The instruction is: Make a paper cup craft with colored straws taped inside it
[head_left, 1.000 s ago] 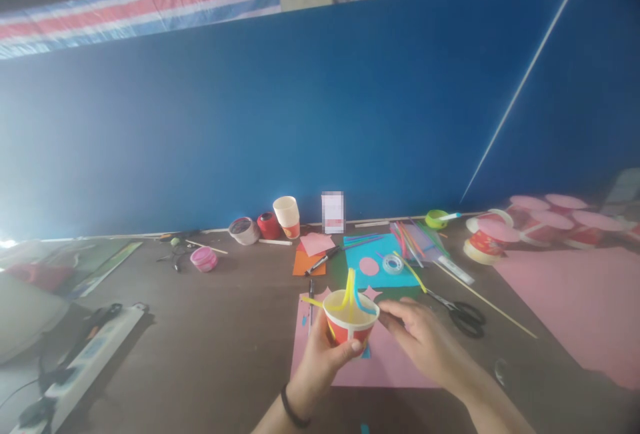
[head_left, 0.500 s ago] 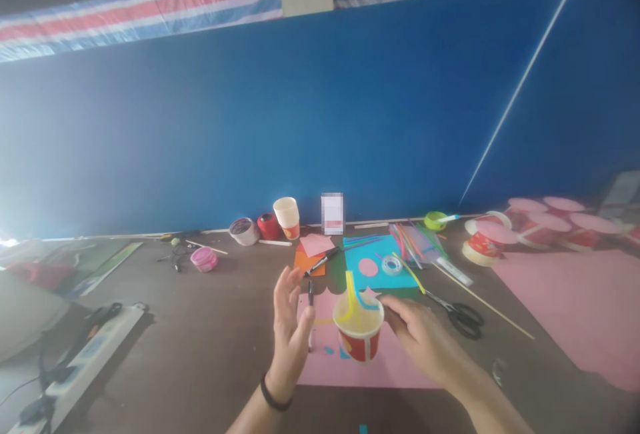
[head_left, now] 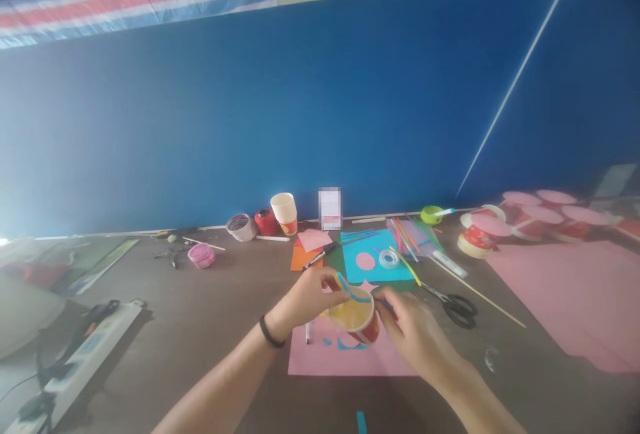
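Note:
A red and white paper cup (head_left: 367,333) is held tilted above a pink sheet (head_left: 320,362). My right hand (head_left: 417,327) grips the cup at its right side, with thumb and fingers near the rim. At the left rim my left hand (head_left: 313,297) has its fingers closed on the upper part of the strips. A blue strip (head_left: 358,297) curves down into the cup's mouth; the yellow strip shows only partly beside it. On the pink sheet lie a marker (head_left: 308,333) and blue paper scraps (head_left: 350,346).
Black-handled scissors (head_left: 459,311) and a thin wooden stick (head_left: 493,296) lie to the right. Behind are blue paper (head_left: 357,247), a tape roll (head_left: 389,259) and coloured strips (head_left: 405,237). Several pink-topped cups (head_left: 485,231) stand at the far right. A power strip (head_left: 95,361) is at the left.
My left hand, open beside the cup before, has moved right and closed on the strips. The cup has gone from upright to tilted, with my right hand still holding it.

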{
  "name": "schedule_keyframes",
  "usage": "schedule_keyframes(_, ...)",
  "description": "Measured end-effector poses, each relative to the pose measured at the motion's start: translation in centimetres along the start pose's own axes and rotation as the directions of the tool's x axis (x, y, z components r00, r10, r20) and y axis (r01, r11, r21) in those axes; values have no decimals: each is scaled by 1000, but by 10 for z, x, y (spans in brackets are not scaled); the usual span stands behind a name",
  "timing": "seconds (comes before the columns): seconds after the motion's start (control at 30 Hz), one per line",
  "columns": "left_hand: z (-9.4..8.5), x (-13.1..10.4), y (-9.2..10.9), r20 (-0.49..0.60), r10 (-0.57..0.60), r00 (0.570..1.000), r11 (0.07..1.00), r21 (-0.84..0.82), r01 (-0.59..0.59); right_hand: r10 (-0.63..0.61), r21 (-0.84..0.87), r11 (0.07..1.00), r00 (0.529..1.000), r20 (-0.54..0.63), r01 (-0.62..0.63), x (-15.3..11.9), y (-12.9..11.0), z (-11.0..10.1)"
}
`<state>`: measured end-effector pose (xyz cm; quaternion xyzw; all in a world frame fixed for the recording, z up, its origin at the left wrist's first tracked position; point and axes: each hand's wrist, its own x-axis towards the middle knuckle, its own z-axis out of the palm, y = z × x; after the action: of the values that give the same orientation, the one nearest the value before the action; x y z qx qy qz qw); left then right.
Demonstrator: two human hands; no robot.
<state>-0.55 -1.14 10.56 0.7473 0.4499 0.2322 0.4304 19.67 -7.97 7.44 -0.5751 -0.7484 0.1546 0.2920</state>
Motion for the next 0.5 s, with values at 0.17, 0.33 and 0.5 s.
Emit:
schedule_keyframes(0.17, 6, 5, -2, -182, 3, 983, 991, 133, 22, -11, -101, 995, 999, -49, 6, 1, -2, 13)
schedule_keyframes(0.33, 18, 5, -3, -260, 71, 963, 977, 215, -14, 11, -303, 953, 1000, 9, -8, 5, -5, 21)
schedule_keyframes(0.5, 24, 4, 2, -246, 64, 967, 995, 96, -41, 85, -133, 988, 995, 49, -78, 10, -7, 19)
